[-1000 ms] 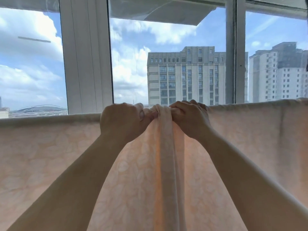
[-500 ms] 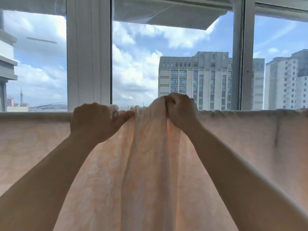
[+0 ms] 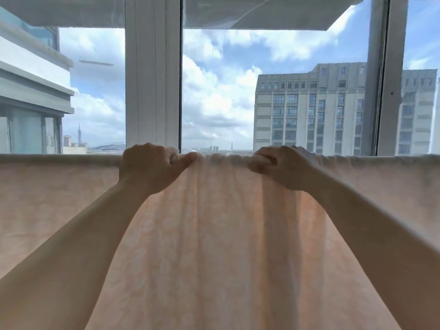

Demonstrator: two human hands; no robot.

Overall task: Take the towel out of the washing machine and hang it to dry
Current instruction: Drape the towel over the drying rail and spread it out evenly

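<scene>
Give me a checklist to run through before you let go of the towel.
1. Towel draped over its support along the top edge: ok, it hangs down across the whole view.
2. Left hand gripping the top edge: ok.
3. Right hand gripping the top edge: ok.
4. Stretch between the hands spread flat: not ok, small gathers show at the top and folds run down below.
5. What the towel hangs on, rail or line: cannot tell, the cloth covers it.
6. Bottom edge clear of the floor: cannot tell, out of view.
</scene>
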